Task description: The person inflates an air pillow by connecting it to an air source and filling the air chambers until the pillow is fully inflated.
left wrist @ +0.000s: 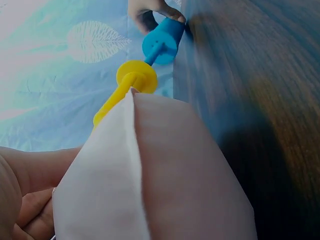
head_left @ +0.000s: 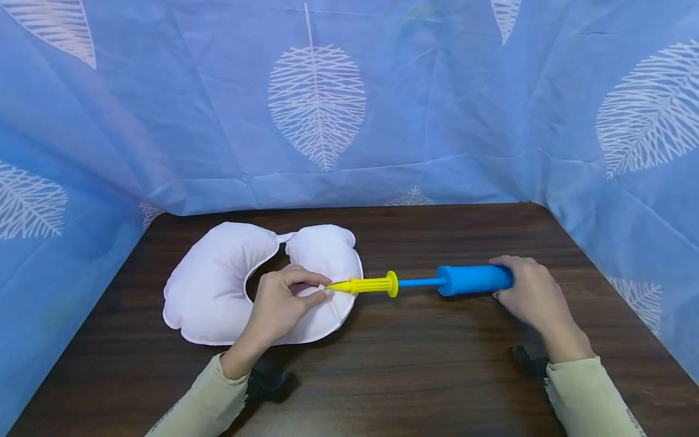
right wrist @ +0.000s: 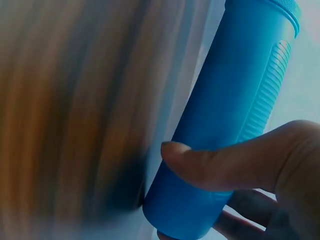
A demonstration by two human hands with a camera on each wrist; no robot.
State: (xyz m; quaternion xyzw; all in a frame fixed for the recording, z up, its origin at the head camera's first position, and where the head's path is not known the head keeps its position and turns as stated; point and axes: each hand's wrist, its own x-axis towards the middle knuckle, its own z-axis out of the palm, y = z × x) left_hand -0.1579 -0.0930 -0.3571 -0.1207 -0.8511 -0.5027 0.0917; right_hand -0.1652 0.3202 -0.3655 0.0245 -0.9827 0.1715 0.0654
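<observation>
A pale, puffed-up U-shaped neck pillow (head_left: 213,285) lies on the table's left half. My left hand (head_left: 281,300) pinches the small valve (head_left: 321,287) on its right arm, where the tip of a hand pump's yellow nozzle end (head_left: 371,284) meets it; whether the tip is inside is too small to tell. A thin blue rod (head_left: 417,283) joins the yellow part to the pump's blue barrel (head_left: 469,280). Around the barrel's far right end my right hand (head_left: 532,294) is curled. Thumb and fingers grip the barrel (right wrist: 220,100) in the right wrist view.
The dark wooden table (head_left: 415,376) reaches back to a blue curtain (head_left: 218,121) with white leaf prints, which also hangs along both sides. Black straps (head_left: 264,385) sit at the wrists, beside light sleeves (head_left: 204,397).
</observation>
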